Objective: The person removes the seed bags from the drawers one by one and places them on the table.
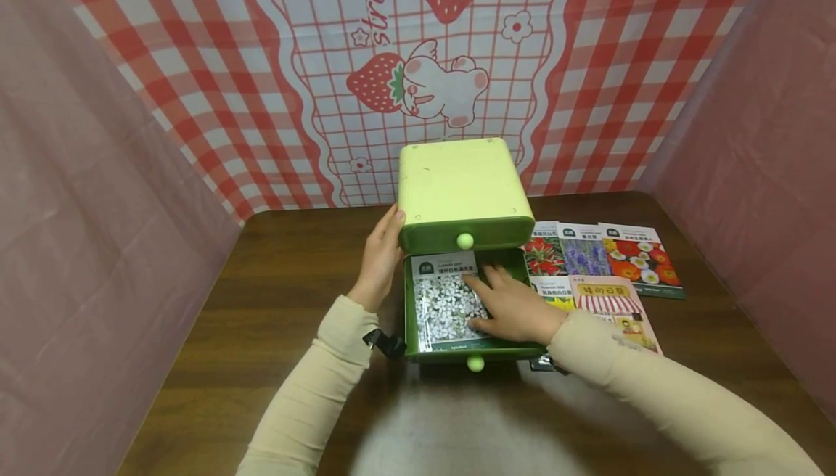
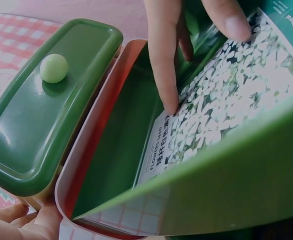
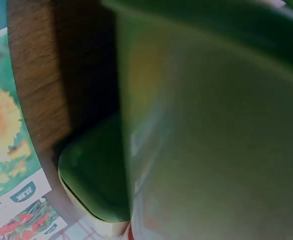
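Observation:
A pale-green two-drawer storage box (image 1: 464, 182) stands on the table. Its lower drawer (image 1: 516, 352) is pulled out; the upper drawer (image 1: 431, 236) sits closed. Inside the lower drawer lies a seed packet (image 1: 447, 302) printed with white flowers. My right hand (image 1: 512, 309) reaches into the drawer, fingers spread, index finger and thumb touching the packet. My left hand (image 1: 382, 258) rests against the box's left side, fingers extended along it. In the right wrist view, the drawer's outer side (image 3: 211, 140) hides the right hand's fingers.
Several flower seed packets lie right of the box, including one with orange and white poppies (image 1: 643, 262), one with purple flowers (image 1: 583, 255) and a pink-striped one (image 1: 617, 309). A strawberry-print checked cloth (image 1: 418, 84) hangs behind; pink curtains (image 1: 751, 135) flank the table.

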Available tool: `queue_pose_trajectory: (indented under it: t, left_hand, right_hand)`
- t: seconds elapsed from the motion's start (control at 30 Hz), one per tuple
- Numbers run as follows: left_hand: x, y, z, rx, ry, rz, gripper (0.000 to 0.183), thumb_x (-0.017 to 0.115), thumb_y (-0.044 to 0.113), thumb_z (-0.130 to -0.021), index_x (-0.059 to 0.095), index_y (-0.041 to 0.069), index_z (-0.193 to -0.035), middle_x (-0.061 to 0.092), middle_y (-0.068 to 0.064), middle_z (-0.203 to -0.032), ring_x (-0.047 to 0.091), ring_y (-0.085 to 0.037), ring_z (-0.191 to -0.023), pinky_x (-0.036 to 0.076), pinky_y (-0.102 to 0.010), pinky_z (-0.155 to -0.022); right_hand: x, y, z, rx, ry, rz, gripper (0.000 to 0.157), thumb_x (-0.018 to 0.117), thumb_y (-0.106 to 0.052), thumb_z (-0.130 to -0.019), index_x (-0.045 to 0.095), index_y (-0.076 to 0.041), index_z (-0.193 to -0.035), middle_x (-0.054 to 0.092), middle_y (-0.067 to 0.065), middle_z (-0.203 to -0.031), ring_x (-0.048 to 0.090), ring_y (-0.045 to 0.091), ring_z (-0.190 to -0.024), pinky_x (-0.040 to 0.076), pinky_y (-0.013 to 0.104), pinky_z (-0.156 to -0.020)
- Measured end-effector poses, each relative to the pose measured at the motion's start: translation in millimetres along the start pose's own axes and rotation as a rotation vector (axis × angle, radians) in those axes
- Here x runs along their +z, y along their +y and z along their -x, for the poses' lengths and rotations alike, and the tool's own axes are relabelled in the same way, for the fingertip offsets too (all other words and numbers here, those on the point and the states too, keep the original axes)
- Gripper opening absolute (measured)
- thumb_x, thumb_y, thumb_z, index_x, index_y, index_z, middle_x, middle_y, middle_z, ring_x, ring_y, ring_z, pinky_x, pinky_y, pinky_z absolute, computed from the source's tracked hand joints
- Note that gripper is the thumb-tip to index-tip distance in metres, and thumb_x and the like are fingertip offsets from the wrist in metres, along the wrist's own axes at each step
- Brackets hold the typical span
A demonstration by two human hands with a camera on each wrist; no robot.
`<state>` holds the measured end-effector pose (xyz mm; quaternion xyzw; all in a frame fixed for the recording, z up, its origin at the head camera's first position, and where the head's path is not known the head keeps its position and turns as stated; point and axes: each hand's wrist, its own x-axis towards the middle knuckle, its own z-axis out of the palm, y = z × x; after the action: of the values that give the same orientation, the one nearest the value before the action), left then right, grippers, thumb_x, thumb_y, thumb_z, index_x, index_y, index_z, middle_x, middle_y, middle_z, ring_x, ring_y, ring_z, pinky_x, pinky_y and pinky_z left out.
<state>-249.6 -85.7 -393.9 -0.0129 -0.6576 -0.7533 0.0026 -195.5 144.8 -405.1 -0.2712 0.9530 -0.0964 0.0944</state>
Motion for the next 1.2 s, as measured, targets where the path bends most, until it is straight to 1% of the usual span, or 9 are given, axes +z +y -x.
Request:
queue_pose_trajectory:
  t: [0.07,0.2,0.37,0.5,0.77,0.87,1.0,1.2]
  left_hand:
    - [-0.3,-0.4,-0.4,0.002,0.0,0.001,0.06,0.045,0.045,-0.103,0.031,0.017,-0.154,0.032,-0.003,-0.159,0.043,-0.023,-0.139,0.041,-0.046,-0.113]
    - [-0.9,-0.7,-1.0,-0.001,0.0,0.003,0.061,0.045,0.045,-0.102,0.031,0.017,-0.155,0.032,-0.003,-0.159,0.044,-0.024,-0.138,0.041,-0.045,-0.112]
    - [-1.0,0.3,-0.7,-0.004,-0.001,-0.003,0.063,0.045,0.045,-0.102,0.029,0.016,-0.155,0.03,-0.003,-0.16,0.042,-0.023,-0.14,0.041,-0.045,-0.113]
    - [-1.1,0.4,-0.8,-0.006,-0.001,-0.007,0.062,0.045,0.045,-0.102,0.029,0.016,-0.155,0.03,-0.003,-0.16,0.04,-0.023,-0.141,0.041,-0.045,-0.113]
    - [0.2,0.9,-0.5,-0.009,0.008,-0.001,0.059,0.046,0.044,-0.102,0.032,0.019,-0.154,0.031,-0.003,-0.159,0.043,-0.023,-0.139,0.042,-0.044,-0.112]
    - [0.3,0.8,-0.6,-0.01,0.007,0.001,0.059,0.045,0.044,-0.102,0.032,0.019,-0.154,0.032,-0.003,-0.159,0.043,-0.022,-0.138,0.042,-0.044,-0.112]
    - [0.1,0.6,-0.7,-0.007,0.004,0.001,0.061,0.045,0.043,-0.103,0.03,0.016,-0.155,0.031,-0.003,-0.16,0.042,-0.023,-0.14,0.041,-0.044,-0.113]
    - [0.1,0.2,-0.1,-0.018,0.007,0.002,0.06,0.045,0.044,-0.102,0.031,0.018,-0.155,0.031,-0.002,-0.159,0.041,-0.022,-0.14,0.04,-0.044,-0.113]
  right_hand:
    - [1.5,-1,-1,0.016,-0.004,0.019,0.08,0.065,-0.047,-0.091,0.031,-0.011,-0.154,0.023,0.037,-0.153,0.023,0.055,-0.142,0.033,0.063,-0.112]
    - [4.3,-1,-3,0.031,-0.025,0.006,0.083,0.065,-0.05,-0.091,0.027,-0.014,-0.156,0.016,0.037,-0.155,0.017,0.054,-0.144,0.029,0.063,-0.115]
    - [7.6,0,-5,0.018,-0.03,-0.028,0.086,0.066,-0.05,-0.09,0.025,-0.014,-0.157,0.011,0.036,-0.157,0.012,0.053,-0.145,0.023,0.063,-0.117]
    - [10.5,2,-6,0.011,-0.009,-0.06,0.087,0.068,-0.048,-0.088,0.025,-0.014,-0.157,0.011,0.036,-0.157,0.011,0.052,-0.146,0.021,0.063,-0.118]
    - [14.5,4,-7,-0.001,0.013,-0.127,0.088,0.072,-0.043,-0.087,0.027,-0.013,-0.156,0.009,0.034,-0.158,0.009,0.05,-0.147,0.02,0.064,-0.118]
    - [14.3,4,-6,-0.004,0.02,-0.145,0.088,0.073,-0.041,-0.086,0.028,-0.013,-0.156,0.009,0.034,-0.158,0.008,0.05,-0.147,0.021,0.064,-0.117]
    - [12.9,2,-5,-0.01,0.029,-0.167,0.088,0.074,-0.039,-0.085,0.029,-0.011,-0.155,0.008,0.034,-0.158,0.009,0.05,-0.147,0.02,0.065,-0.117]
    - [13.1,1,-5,-0.015,0.031,-0.196,0.089,0.076,-0.035,-0.083,0.029,-0.01,-0.155,0.009,0.032,-0.159,0.01,0.049,-0.147,0.018,0.066,-0.117]
